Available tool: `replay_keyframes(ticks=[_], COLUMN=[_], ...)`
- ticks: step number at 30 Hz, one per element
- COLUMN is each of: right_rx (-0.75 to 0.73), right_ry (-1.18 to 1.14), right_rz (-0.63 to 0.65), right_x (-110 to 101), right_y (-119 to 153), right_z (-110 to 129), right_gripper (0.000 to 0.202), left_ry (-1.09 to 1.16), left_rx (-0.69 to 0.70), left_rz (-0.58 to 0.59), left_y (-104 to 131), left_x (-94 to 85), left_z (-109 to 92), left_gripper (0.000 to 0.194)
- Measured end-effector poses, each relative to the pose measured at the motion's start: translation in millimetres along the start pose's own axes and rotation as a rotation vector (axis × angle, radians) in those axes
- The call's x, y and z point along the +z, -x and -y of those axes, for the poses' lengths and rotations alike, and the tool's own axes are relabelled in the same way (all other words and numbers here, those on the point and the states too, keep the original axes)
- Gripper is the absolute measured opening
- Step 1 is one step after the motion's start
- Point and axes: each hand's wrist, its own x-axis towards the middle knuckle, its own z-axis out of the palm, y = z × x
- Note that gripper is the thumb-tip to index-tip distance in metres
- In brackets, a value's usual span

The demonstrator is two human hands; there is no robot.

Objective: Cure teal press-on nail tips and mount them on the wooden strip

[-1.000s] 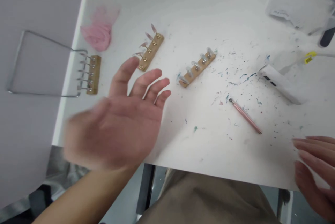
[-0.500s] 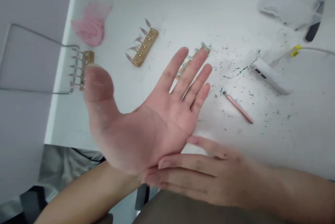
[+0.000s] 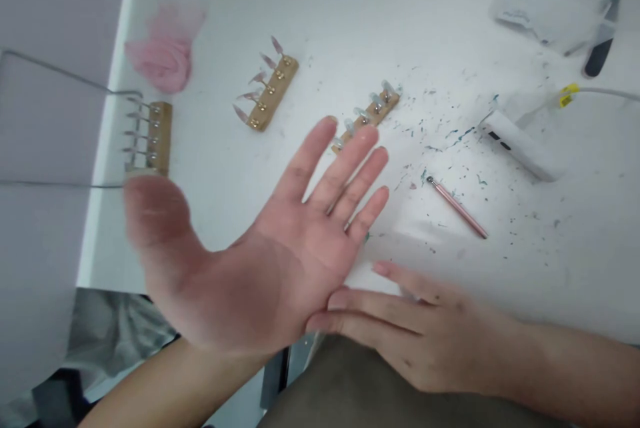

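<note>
My left hand (image 3: 270,255) is held palm up over the table edge, thumb and fingers spread, with nothing in it. Beside its heel, my right hand (image 3: 425,328) lies with fingers stretched out, the tips touching the edge of the left palm near the wrist. Just beyond the left fingertips is a wooden strip of pale false nails on stands (image 3: 373,115), partly covered by the fingers. A second strip with pinkish pointed nails (image 3: 273,95) is farther left. Near the left thumb stands a third wooden nail holder (image 3: 160,138). A pink metallic pen-like tool (image 3: 457,208) rests to the right.
A crumpled pink cloth (image 3: 163,58) lies at the back left, near a bent metal wire frame (image 3: 60,70). On the right are a white device (image 3: 520,145) with a cable, a clear plastic bag (image 3: 540,8) and a dark-handled tool (image 3: 599,55). Teal flecks dot the white tabletop (image 3: 560,268).
My left hand has moved left and down, uncovering more of the pale nail strip. The right fingertips have slid from the left wrist toward the palm's edge.
</note>
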Motion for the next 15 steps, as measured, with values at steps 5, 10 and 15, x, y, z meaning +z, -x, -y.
replay_keyframes(ticks=[5,10,15], right_rx=[0.086,0.266,0.523], right_ry=[0.117,0.173,-0.048], right_rz=[0.05,-0.011,-0.113], right_x=[-25.4,-49.1,-50.6], right_y=[7.2,3.3,-7.0], right_z=[-40.9,-90.3,-109.7], right_gripper=[0.036,0.033,0.027], left_ry=[0.028,-0.32,-0.658], left_rx=[0.134,0.487,0.241], left_rz=[-0.255,-0.465,-0.273], left_y=[-13.3,-42.4,-80.6], left_x=[-17.1,-29.7,-35.6], left_z=[20.1,49.5,41.6], left_gripper=[0.081,0.085,0.113])
